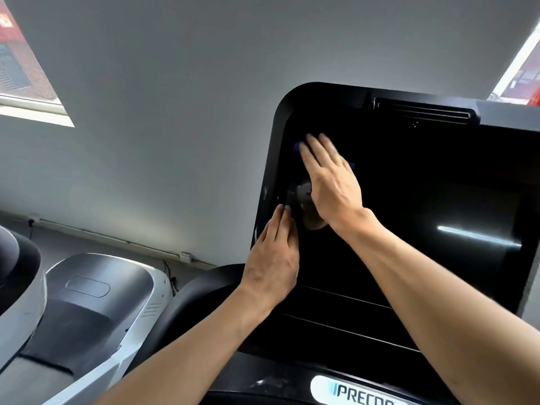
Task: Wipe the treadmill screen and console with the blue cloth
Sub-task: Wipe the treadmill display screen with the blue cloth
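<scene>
The treadmill's large black screen [409, 200] fills the right half of the head view, tilted, with the console [336, 325] below it. My right hand [330, 182] lies flat on the screen's upper left part, fingers together, pressing the blue cloth [297, 146] against the glass. Only small blue edges of the cloth show past my fingertips and beside my knuckles. My left hand [273, 255] rests flat on the screen's lower left edge, fingers pointing up along the bezel, holding nothing. A dim reflection sits on the glass between my two hands.
A grey wall rises behind the screen. A second machine's grey and white cover [96, 290] stands at the lower left. A white brand label [359, 391] sits on the console's bottom edge. Windows show in both upper corners, and a cable runs along the floor edge.
</scene>
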